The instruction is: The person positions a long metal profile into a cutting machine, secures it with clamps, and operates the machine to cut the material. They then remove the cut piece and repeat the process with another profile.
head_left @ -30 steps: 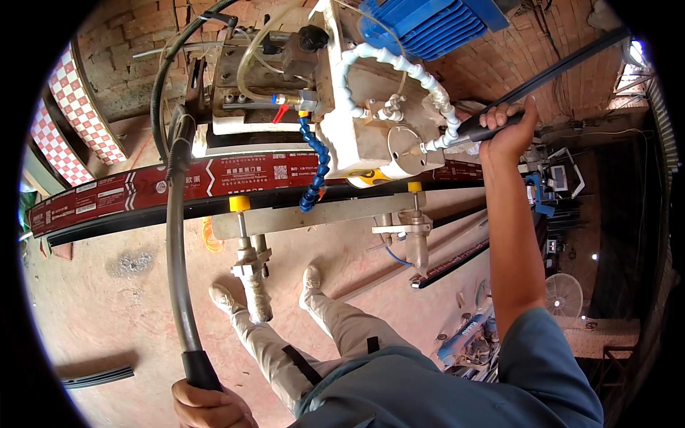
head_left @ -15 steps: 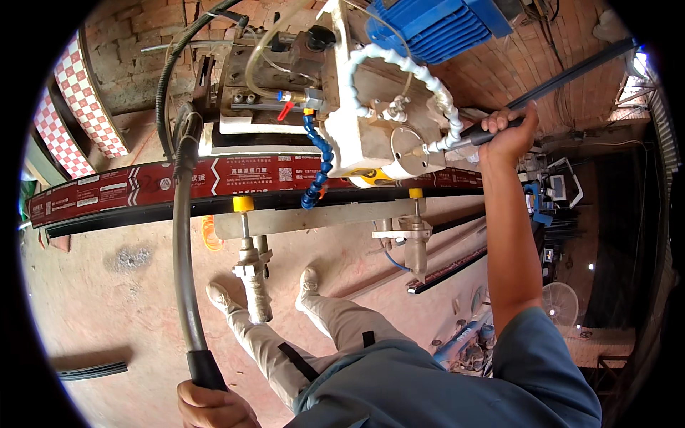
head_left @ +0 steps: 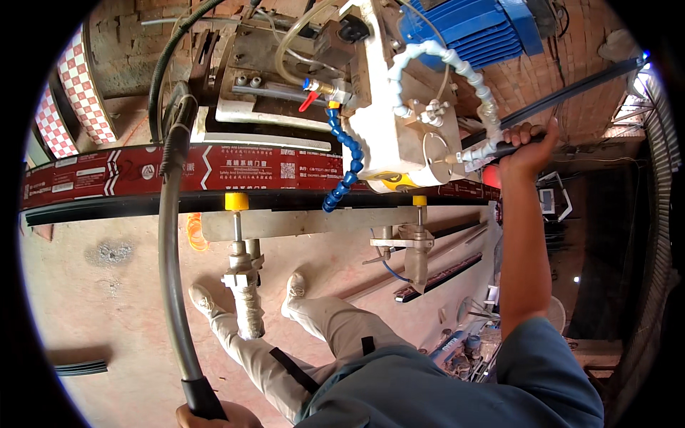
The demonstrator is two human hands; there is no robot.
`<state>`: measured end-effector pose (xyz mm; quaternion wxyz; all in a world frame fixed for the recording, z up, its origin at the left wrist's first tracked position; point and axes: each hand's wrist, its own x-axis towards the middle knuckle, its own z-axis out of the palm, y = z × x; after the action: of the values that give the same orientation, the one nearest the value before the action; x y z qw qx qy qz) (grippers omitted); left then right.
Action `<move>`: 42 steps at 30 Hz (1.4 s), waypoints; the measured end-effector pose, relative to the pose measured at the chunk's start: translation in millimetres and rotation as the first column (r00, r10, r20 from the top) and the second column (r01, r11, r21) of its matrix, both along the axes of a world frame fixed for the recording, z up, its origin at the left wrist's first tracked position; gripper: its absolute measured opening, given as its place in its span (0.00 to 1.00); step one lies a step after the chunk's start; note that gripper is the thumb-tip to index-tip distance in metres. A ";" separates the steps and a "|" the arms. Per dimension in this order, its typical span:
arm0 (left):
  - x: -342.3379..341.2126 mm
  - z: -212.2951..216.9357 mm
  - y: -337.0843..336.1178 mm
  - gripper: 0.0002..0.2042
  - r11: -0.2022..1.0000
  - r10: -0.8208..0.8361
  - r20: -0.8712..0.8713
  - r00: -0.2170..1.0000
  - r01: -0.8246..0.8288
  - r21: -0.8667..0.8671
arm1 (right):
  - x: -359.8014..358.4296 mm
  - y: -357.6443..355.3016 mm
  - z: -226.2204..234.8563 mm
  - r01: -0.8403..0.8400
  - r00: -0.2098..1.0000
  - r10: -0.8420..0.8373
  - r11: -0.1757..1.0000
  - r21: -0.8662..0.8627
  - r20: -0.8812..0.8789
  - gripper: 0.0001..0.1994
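My left hand [head_left: 222,418], at the lower edge, is closed around the black grip of a long curved metal lever [head_left: 170,250]. On the right, my right hand [head_left: 529,148] is wrapped round a black handle [head_left: 508,148] at the side of a white machine head [head_left: 403,139]. Below that head lies a long profile covered in red printed film [head_left: 242,171], with a black lower edge. Two yellow-tipped clamps, a left clamp [head_left: 236,202] and a right clamp [head_left: 419,201], stand against the profile's near side. A blue segmented hose [head_left: 351,165] hangs down to the profile.
A blue motor [head_left: 464,32] sits behind the machine head, and a white segmented hose [head_left: 477,78] loops beside it. Checkered wrapped panels [head_left: 82,93] lean at the far left. Another red-and-black profile [head_left: 442,277] lies on the floor at right. My legs stand near the left clamp.
The machine head, with its hoses and motor, has shifted right along the profile, my right hand moving with its handle. My left hand sits slightly lower, still holding the lever. The view has shifted somewhat.
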<state>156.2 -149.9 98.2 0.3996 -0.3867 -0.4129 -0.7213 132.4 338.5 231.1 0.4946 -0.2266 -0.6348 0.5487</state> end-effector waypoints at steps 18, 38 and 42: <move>0.2 -14.8 -6.5 0.15 0.997 -0.075 -0.051 0.996 0.076 0.023 | 0.8 -2.3 1.5 0.003 0.999 -0.006 0.999 0.047 0.050 0.19; 4.1 -25.9 -29.7 0.12 0.969 -0.159 -0.002 0.987 0.156 -0.191 | 7.4 -5.3 6.4 -0.048 0.995 0.056 0.995 -0.092 0.083 0.16; 4.4 -15.9 -33.2 0.10 0.937 -0.212 0.095 0.973 0.230 -0.264 | 8.5 -10.7 9.5 -0.074 0.994 0.083 0.989 -0.127 0.074 0.16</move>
<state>160.6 -183.1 82.3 0.2453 -0.4583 -0.4751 -0.7099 140.9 327.8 240.6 0.4320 -0.2533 -0.6271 0.5966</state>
